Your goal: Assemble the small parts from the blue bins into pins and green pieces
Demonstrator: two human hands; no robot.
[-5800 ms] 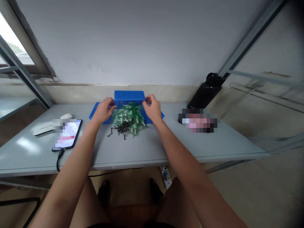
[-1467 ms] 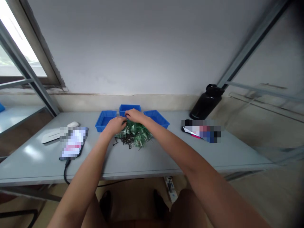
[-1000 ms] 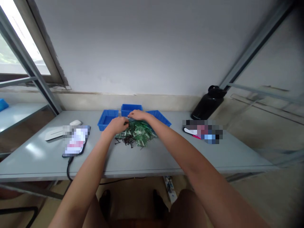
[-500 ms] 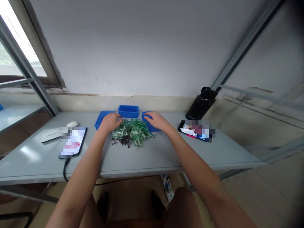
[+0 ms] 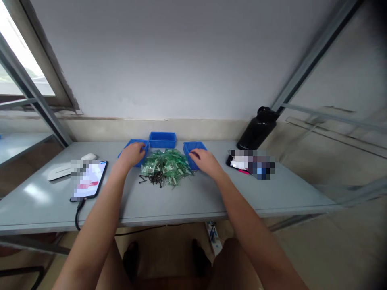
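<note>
My left hand is over the left blue bin, fingers loosely curved and apart, with no held thing visible. Over the right blue bin is my right hand; its thumb and fingers are spread a little, and nothing shows between them. Whether either hand touches its bin's wall I cannot tell. Between the two bins lies a heap of small green-tinted clear plastic packets. Loose dark screws lie along the heap's front left edge.
A third blue bin stands behind the heap. On the left are a lit phone with a cable and a white mouse. To the right are another phone and a black bottle. Metal frame posts bound the table.
My left hand has moved left and my right hand slightly right and down. The right bin now sits farther right and straighter. The view has shifted slightly.
</note>
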